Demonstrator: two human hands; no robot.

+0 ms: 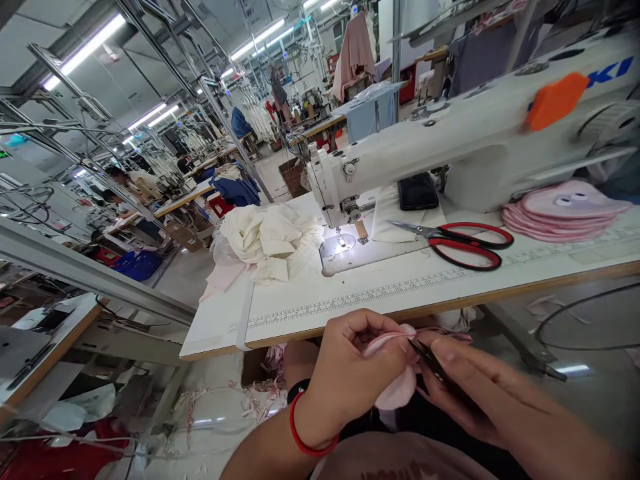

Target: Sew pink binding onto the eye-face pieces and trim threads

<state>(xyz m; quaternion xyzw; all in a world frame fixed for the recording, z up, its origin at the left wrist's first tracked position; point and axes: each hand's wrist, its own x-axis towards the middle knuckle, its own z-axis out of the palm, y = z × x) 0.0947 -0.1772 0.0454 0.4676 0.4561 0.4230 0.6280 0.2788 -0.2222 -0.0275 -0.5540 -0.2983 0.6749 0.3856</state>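
Just past the table's front edge, my left hand (350, 373) pinches a small, pale pink fabric piece (399, 391) between thumb and fingers. My right hand (483, 383) is closed around dark thread snips (434, 365), largely hidden by the fingers. Their tips meet the fabric's edge beside my left thumb. Thin pink strands trail behind the snips, above my right fingers. A white sewing machine (390, 160) stands on the table beyond both hands, its needle area lit.
Red-and-black scissors (470, 243) lie on the white table (295, 313), right of the needle. Cream cloth (270, 240) is heaped at left. Stacked pink pieces with eyes (565, 213) and a black phone (418, 191) rest near the machine. Scraps fill a box (253, 370) below.
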